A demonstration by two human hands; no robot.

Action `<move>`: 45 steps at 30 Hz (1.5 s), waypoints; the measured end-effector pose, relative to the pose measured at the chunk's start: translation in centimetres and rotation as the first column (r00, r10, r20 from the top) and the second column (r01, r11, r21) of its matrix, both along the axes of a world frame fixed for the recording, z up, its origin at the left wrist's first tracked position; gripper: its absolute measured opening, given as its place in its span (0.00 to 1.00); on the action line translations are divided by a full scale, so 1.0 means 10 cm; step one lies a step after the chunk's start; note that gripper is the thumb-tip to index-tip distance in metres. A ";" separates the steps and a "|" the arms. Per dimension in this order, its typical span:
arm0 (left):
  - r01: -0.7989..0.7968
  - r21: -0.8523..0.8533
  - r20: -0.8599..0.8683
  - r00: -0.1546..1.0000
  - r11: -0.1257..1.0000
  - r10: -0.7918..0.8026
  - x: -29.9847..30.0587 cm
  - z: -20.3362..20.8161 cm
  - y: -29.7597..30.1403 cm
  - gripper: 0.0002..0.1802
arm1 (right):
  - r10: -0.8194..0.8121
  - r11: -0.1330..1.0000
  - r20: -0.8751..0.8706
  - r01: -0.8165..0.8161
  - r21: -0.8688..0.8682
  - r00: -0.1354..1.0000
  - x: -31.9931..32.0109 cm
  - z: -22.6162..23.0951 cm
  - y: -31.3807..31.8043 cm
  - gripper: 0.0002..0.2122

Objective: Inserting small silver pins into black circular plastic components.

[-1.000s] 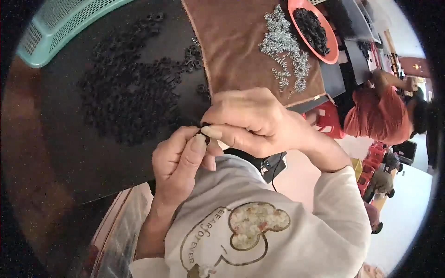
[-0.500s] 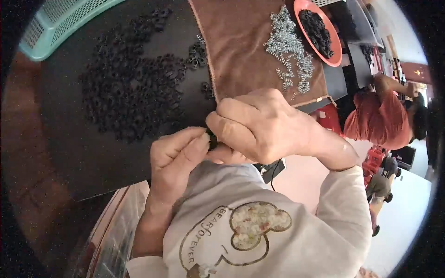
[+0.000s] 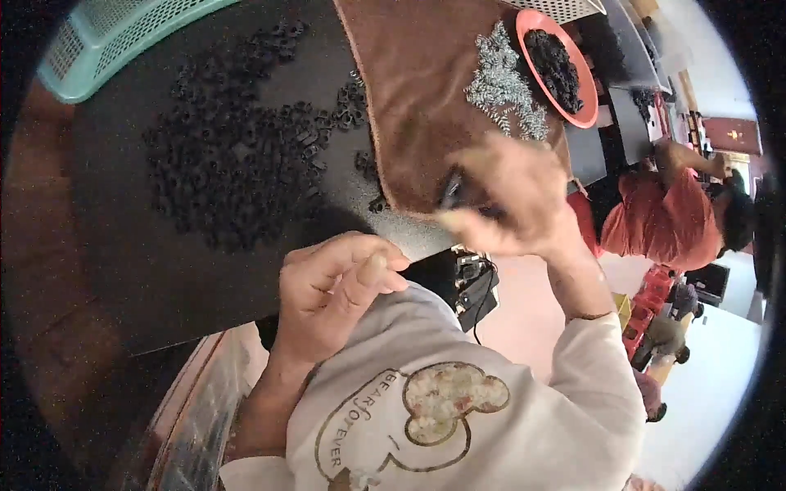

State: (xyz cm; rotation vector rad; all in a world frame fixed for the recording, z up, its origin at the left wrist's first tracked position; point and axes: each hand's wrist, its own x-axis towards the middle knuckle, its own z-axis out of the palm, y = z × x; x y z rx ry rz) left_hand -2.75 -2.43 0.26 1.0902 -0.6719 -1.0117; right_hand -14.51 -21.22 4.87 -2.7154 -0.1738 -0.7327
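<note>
My left hand (image 3: 327, 282) is closed in a pinch near the table's front edge, thumb against fingers; whatever may be between the tips is hidden. Over the near corner of a brown cloth (image 3: 409, 90), my right hand (image 3: 520, 192) is smeared by motion. A small black part (image 3: 450, 190) shows between its thumb and forefinger. Just beyond that hand lies a pile of small metal springs (image 3: 503, 86) on the cloth. Many small black ring-like parts (image 3: 237, 147) are spread over the dark table (image 3: 115, 270), left of the cloth.
An orange oval dish (image 3: 586, 105) with black pieces stands beyond the springs. A green perforated basket (image 3: 78, 82) sits at the far left, and a white one (image 3: 565, 10) at the top. At the right, a person in red (image 3: 667, 213) sits near red crates (image 3: 643, 315).
My hands, together around a small black thing before, have come apart. The right has moved up and right toward the springs; the left stays near its place.
</note>
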 end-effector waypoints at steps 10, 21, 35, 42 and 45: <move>0.026 0.012 0.335 0.942 1.000 -0.028 -0.06 0.00 0.01 0.06 | -0.806 0.542 -0.320 0.839 -0.057 0.499 -0.74 0.08 -1.34 0.18; 0.026 -0.135 0.482 0.875 0.991 0.043 -0.05 -0.13 -0.01 0.09 | -0.706 0.642 -0.205 0.735 0.217 0.678 -0.54 0.06 -1.02 0.13; -0.021 -0.164 0.496 0.862 0.986 0.101 -0.09 -0.16 0.02 0.13 | -0.418 0.888 -0.191 0.444 0.117 0.888 0.23 0.18 -0.03 0.07; 0.000 -0.133 0.540 0.838 0.991 0.073 -0.13 -0.19 0.01 0.12 | -0.307 0.945 -0.185 0.322 0.061 0.934 0.31 0.25 0.22 0.06; 0.003 -0.117 0.579 0.813 0.993 0.066 -0.15 -0.19 0.01 0.12 | -0.291 0.953 -0.162 0.301 0.044 0.943 0.30 0.29 0.28 0.07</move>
